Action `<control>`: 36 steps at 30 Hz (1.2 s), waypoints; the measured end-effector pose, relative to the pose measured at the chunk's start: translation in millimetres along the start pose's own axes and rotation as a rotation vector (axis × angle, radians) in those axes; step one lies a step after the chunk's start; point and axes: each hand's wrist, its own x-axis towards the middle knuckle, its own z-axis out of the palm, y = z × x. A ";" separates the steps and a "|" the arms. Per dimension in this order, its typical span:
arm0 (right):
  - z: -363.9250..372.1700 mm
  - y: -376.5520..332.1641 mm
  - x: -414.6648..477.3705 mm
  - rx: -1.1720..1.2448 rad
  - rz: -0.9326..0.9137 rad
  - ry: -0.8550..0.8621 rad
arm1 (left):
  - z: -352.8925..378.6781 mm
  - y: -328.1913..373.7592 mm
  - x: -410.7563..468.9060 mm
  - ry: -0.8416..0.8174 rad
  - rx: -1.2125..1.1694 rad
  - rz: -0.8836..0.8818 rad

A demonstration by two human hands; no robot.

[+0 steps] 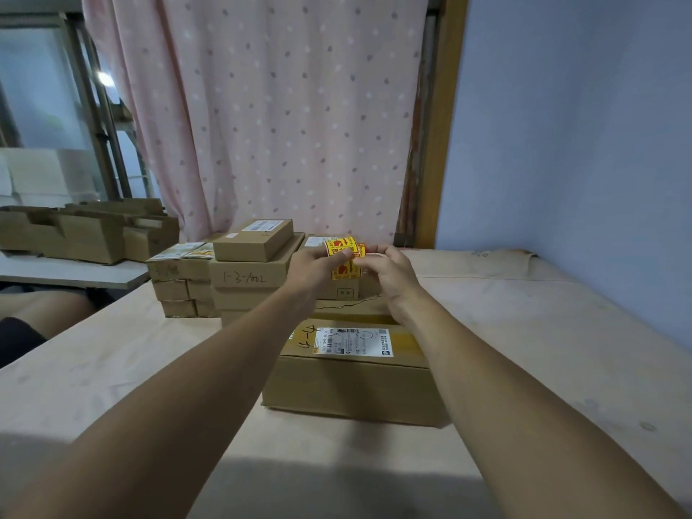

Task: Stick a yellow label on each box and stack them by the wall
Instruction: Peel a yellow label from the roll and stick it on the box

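My left hand [318, 264] holds a roll of yellow labels [340, 246] with red print. A strip of labels [345, 270] hangs down from the roll, and my right hand [385, 273] pinches it at the edge. Both hands hover above a large cardboard box [352, 383] that lies in front of me and carries a white shipping label [354, 342]. Behind it, by the curtain, stand stacks of smaller cardboard boxes [247, 273]; the low stack at the left [179, 280] shows yellow labels on top.
A pink dotted curtain [262, 114] hangs behind the stacks and a blue wall [584, 144] runs along the right. A white table with folded cardboard trays [86, 230] is at the left. A person's knee [41, 309] shows at the left edge.
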 end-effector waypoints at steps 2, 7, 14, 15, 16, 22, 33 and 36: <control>-0.9 -6.6 -1.1 -0.042 0.035 0.009 | -2.9 -5.8 -1.0 -0.045 0.051 0.108; -1.5 -13.6 1.1 -0.143 -0.010 0.054 | -5.2 -16.5 -0.8 0.005 0.394 0.428; -3.6 -0.5 -1.9 -0.008 -0.013 0.058 | -12.7 -10.1 -9.2 -0.220 0.198 0.177; -3.6 1.6 -1.8 -0.015 -0.027 0.050 | -13.8 -8.8 -9.9 -0.209 0.132 0.136; -3.4 3.5 -1.7 -0.027 -0.042 0.035 | -15.1 -8.8 -8.7 -0.174 0.069 0.104; -0.4 5.3 -2.1 -0.160 -0.113 0.006 | -15.6 -10.6 -4.3 -0.052 -0.033 0.095; 5.1 11.7 2.3 -0.846 -0.493 0.049 | -21.1 -14.1 -2.7 -0.123 -0.015 0.121; 6.9 16.0 4.4 -0.853 -0.484 0.047 | -25.1 -16.9 -3.0 -0.113 0.029 0.145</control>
